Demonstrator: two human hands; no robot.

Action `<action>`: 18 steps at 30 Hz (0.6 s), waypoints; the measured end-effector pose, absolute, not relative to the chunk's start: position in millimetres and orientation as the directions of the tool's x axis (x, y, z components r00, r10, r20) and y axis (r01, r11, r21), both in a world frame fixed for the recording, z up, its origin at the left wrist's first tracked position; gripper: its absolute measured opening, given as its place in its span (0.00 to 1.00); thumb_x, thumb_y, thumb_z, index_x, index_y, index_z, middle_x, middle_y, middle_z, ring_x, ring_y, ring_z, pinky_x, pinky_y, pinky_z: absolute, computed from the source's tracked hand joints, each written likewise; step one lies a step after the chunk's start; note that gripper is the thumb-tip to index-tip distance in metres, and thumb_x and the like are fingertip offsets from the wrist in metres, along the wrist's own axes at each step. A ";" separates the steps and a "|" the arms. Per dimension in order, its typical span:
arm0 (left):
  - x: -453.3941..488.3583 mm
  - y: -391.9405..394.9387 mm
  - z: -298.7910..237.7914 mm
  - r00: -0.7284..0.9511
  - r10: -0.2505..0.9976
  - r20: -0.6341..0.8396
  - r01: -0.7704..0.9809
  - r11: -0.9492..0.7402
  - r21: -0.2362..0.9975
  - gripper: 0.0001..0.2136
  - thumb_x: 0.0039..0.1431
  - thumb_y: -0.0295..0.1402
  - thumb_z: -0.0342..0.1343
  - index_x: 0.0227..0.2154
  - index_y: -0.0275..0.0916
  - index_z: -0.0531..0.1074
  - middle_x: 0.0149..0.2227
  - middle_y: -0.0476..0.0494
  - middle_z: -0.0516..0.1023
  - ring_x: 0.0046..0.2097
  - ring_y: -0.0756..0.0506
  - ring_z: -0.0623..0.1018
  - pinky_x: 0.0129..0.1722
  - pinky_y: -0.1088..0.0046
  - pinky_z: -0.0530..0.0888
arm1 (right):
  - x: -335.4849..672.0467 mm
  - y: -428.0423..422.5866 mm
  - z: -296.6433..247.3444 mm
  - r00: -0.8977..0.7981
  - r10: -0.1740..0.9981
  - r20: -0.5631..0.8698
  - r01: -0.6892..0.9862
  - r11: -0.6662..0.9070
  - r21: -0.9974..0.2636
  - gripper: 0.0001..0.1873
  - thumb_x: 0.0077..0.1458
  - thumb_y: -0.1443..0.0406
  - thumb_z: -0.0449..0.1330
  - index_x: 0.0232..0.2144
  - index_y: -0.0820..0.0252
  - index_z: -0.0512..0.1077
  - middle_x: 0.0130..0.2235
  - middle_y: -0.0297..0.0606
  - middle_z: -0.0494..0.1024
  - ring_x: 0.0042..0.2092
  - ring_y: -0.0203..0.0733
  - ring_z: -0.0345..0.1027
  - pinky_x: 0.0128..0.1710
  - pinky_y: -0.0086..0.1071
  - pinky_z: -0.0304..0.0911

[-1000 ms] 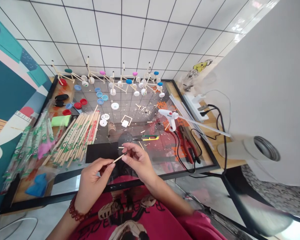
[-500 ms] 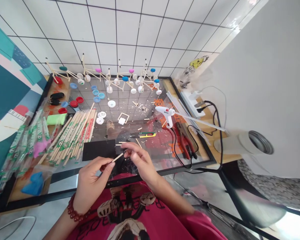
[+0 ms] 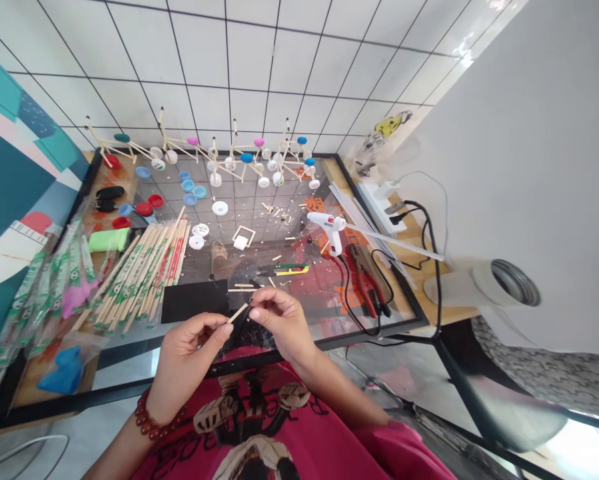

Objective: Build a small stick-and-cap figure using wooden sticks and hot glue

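Note:
My left hand pinches a short wooden stick between thumb and forefinger, its free end slanting up to the right. My right hand is closed in a pinch at that end, on a small black piece that touches the stick or lies very close to it. What exactly this piece is, I cannot tell. Beyond the hands, thin cut sticks and yellow-and-green snips lie on the glass tabletop. A black sheet is beside my left hand.
Wrapped chopsticks are heaped on the left. Stick models with bottle-cap wheels line the back. On the right are a glue gun, red-handled pliers, a power strip and loose cables. Loose caps and wood scraps are scattered about.
My right hand's fingers have come together at the stick's end, where they were looser before. My left hand keeps its hold on the stick. The view has shifted slightly.

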State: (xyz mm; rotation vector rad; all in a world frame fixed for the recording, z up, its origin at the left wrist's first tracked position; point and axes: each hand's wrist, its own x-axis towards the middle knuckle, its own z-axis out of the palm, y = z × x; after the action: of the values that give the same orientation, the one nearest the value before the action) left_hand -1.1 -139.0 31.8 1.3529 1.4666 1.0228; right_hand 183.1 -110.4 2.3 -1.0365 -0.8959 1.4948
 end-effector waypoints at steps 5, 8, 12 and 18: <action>3.9 -133.5 29.8 0.012 0.999 -0.032 0.224 0.029 0.974 0.09 0.59 0.43 0.69 0.29 0.45 0.84 0.32 0.43 0.85 0.30 0.45 0.81 0.26 0.71 0.80 | 173.0 -117.1 3.9 -0.170 0.982 -0.087 -0.307 -0.137 -0.942 0.19 0.56 0.47 0.73 0.28 0.54 0.79 0.37 0.37 0.83 0.40 0.42 0.75 0.45 0.37 0.72; 0.8 -123.7 32.0 -0.085 0.995 0.047 0.226 -0.027 0.974 0.07 0.59 0.41 0.70 0.31 0.46 0.84 0.42 0.39 0.86 0.42 0.40 0.85 0.38 0.64 0.85 | 173.9 -116.3 5.1 -0.217 0.970 -0.110 -0.234 -0.162 -0.959 0.23 0.59 0.43 0.70 0.28 0.55 0.78 0.34 0.36 0.83 0.38 0.42 0.75 0.44 0.37 0.73; 1.2 -109.8 34.7 -0.058 0.998 -0.025 0.134 0.032 0.990 0.08 0.62 0.44 0.68 0.34 0.47 0.86 0.44 0.38 0.86 0.44 0.38 0.84 0.40 0.59 0.85 | 177.5 -113.1 7.3 -0.303 0.951 -0.061 -0.110 -0.098 -0.989 0.25 0.63 0.42 0.66 0.30 0.55 0.80 0.31 0.35 0.81 0.35 0.41 0.74 0.43 0.36 0.72; 16.3 -102.4 32.2 -0.023 0.975 -0.223 -0.066 0.221 0.973 0.12 0.56 0.49 0.72 0.33 0.46 0.86 0.35 0.40 0.85 0.34 0.42 0.81 0.34 0.60 0.83 | 175.7 -113.1 1.6 -0.303 0.951 -0.056 -0.132 -0.100 -0.986 0.22 0.62 0.44 0.67 0.31 0.54 0.79 0.30 0.33 0.77 0.34 0.39 0.70 0.42 0.36 0.70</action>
State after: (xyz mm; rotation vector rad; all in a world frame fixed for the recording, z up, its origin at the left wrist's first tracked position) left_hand 16.3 -102.4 32.2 0.9838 1.2826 1.0929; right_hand 175.7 -113.1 1.6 -0.9971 -1.2736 1.5549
